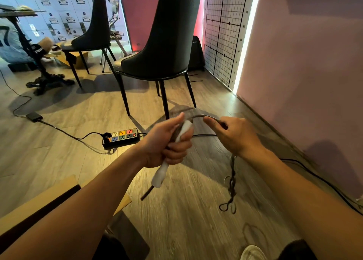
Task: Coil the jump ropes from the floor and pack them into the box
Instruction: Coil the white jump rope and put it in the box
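The left hand grips a white handle, fingers wrapped tight round it, above the mid floor. The rope arcs across to the right hand, which pinches it, and dangles twisted below. The box sits near left, and a power strip lies left of the hands.

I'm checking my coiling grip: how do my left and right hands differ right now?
The left hand fists round the white handle, thumb up; the right hand pinches the dark rope. The handle pokes out below the left hand; looped rope dangles under the right. Both hold one rope, arched between them.
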Demonstrator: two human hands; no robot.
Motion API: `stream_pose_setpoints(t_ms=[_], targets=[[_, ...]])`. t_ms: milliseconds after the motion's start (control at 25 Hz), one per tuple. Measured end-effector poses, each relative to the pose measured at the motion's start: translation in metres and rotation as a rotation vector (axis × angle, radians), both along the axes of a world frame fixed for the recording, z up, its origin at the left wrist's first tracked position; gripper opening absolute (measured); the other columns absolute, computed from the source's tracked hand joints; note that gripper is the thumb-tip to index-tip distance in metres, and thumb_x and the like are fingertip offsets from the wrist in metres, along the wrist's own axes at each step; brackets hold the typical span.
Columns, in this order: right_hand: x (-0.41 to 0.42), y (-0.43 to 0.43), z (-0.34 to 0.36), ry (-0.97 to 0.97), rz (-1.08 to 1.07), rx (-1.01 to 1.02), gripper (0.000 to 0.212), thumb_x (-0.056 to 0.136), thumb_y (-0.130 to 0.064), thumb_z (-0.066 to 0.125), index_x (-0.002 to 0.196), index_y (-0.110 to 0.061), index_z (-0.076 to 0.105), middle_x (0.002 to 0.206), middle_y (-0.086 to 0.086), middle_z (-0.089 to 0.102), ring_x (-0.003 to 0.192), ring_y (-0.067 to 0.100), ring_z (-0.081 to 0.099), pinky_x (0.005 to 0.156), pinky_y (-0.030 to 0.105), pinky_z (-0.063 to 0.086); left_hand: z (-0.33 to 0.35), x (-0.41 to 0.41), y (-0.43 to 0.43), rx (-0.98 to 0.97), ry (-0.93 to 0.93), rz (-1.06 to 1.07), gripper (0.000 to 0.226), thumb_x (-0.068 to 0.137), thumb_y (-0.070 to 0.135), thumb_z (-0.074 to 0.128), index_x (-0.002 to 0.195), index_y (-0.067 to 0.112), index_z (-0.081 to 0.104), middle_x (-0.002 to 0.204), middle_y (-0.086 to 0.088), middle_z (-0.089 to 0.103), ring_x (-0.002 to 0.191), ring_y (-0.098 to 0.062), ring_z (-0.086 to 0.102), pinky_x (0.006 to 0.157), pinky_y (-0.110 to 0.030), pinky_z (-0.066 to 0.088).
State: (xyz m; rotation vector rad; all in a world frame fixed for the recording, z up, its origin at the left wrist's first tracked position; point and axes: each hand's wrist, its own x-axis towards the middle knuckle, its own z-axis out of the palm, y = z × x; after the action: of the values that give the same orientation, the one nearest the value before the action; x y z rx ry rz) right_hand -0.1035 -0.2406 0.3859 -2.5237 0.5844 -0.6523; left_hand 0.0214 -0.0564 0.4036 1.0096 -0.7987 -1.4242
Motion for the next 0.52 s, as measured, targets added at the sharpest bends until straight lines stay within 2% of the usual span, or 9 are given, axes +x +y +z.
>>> stream_pose_setpoints(t_ms=[80, 120, 200, 280, 320, 400, 440, 520], targets=[[0.002, -0.003, -0.009, 0.120, 0.070, 0.207, 0.065, 0.091, -0.070, 0.044, 0.063, -0.011, 0.050, 0.059, 0.001, 0.053, 0.052, 0.014, 0.049, 0.051, 0.033, 0.040, 0.004, 0.002, 0.000, -0.219, 0.317, 0.065, 0.038, 0.099, 0.038, 0.028, 0.075, 0.017, 0.048, 0.053, 0.007, 0.023, 0.038, -0.008, 0.020, 0.036, -0.020, 0.023], [0.002, -0.002, -0.013, 0.214, 0.102, 0.275, 0.059, 0.094, -0.063, 0.048, 0.069, -0.010, 0.055, 0.065, 0.002, 0.060, 0.055, 0.015, 0.055, 0.054, 0.036, 0.046, 0.006, 0.005, -0.001, -0.322, 0.433, 0.145, 0.033, 0.098, 0.033, 0.028, 0.078, 0.017, 0.049, 0.054, 0.008, 0.024, 0.040, -0.006, 0.021, 0.036, -0.020, 0.026], [0.001, 0.002, -0.021, 0.394, 0.164, 0.299, 0.044, 0.097, -0.054, 0.053, 0.077, -0.016, 0.060, 0.073, 0.001, 0.070, 0.062, 0.015, 0.064, 0.058, 0.032, 0.050, 0.009, 0.010, -0.002, -0.482, 0.562, 0.381, 0.028, 0.098, 0.026, 0.027, 0.083, 0.016, 0.048, 0.057, 0.008, 0.029, 0.043, -0.005, 0.022, 0.040, -0.018, 0.030], [0.003, 0.009, -0.024, 0.467, 0.243, 0.292, 0.040, 0.095, -0.054, 0.055, 0.077, -0.019, 0.059, 0.074, 0.000, 0.073, 0.068, 0.016, 0.069, 0.068, 0.036, 0.054, 0.011, 0.016, -0.004, -0.564, 0.601, 0.642, 0.025, 0.099, 0.022, 0.028, 0.083, 0.015, 0.046, 0.061, 0.006, 0.032, 0.047, -0.006, 0.028, 0.045, -0.019, 0.034], [0.005, 0.013, -0.025, 0.486, 0.285, 0.304, 0.038, 0.094, -0.054, 0.057, 0.077, -0.020, 0.060, 0.074, 0.000, 0.073, 0.070, 0.016, 0.070, 0.072, 0.038, 0.056, 0.011, 0.021, -0.006, -0.578, 0.594, 0.774, 0.024, 0.099, 0.021, 0.029, 0.083, 0.015, 0.045, 0.063, 0.005, 0.034, 0.048, -0.008, 0.031, 0.050, -0.021, 0.036], [0.007, 0.023, -0.022, 0.518, 0.346, 0.344, 0.033, 0.093, -0.051, 0.062, 0.079, -0.021, 0.061, 0.073, 0.000, 0.072, 0.068, 0.012, 0.071, 0.070, 0.036, 0.058, 0.009, 0.033, -0.009, -0.567, 0.488, 1.000, 0.023, 0.102, 0.020, 0.030, 0.082, 0.016, 0.041, 0.065, 0.002, 0.037, 0.052, -0.011, 0.036, 0.059, -0.026, 0.040], [0.007, 0.027, -0.019, 0.523, 0.360, 0.361, 0.031, 0.092, -0.049, 0.064, 0.078, -0.021, 0.061, 0.072, -0.001, 0.070, 0.065, 0.010, 0.070, 0.067, 0.032, 0.056, 0.007, 0.040, -0.008, -0.553, 0.372, 1.077, 0.024, 0.103, 0.020, 0.030, 0.082, 0.016, 0.041, 0.065, 0.001, 0.038, 0.053, -0.011, 0.038, 0.062, -0.027, 0.042], [0.008, 0.031, -0.011, 0.476, 0.358, 0.336, 0.030, 0.090, -0.046, 0.068, 0.072, -0.023, 0.059, 0.067, -0.004, 0.065, 0.061, 0.009, 0.066, 0.062, 0.025, 0.052, -0.001, 0.054, -0.002, -0.491, 0.014, 1.170, 0.025, 0.107, 0.021, 0.032, 0.084, 0.017, 0.043, 0.066, 0.002, 0.041, 0.056, -0.011, 0.041, 0.064, -0.026, 0.045]])
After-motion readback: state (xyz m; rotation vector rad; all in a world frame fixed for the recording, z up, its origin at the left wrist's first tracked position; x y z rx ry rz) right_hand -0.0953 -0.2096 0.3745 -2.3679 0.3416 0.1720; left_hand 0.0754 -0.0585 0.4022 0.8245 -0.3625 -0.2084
